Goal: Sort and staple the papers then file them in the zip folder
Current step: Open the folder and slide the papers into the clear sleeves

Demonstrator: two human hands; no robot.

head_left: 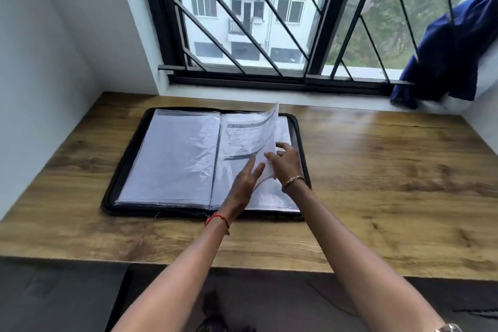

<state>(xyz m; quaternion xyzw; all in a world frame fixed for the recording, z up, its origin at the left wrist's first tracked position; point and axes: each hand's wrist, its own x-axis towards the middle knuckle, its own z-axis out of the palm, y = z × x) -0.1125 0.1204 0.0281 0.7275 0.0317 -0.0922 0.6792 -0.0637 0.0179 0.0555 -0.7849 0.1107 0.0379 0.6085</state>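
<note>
A black zip folder (126, 159) lies open on the wooden desk, its clear plastic sleeves holding white papers on both sides. On the right half a printed paper (250, 135) in its sleeve curls up off the stack. My right hand (287, 163) holds that raised sheet at its right edge, thumb on the near face and fingers behind it. My left hand (244, 183) rests with straight fingers against the lower part of the same sheet. No stapler is in view.
The wooden desk (377, 183) runs from the left wall to the right wall under a barred window (269, 21). A dark blue cloth (444, 56) hangs over the sill at the right. The desk's front edge is just below my forearms.
</note>
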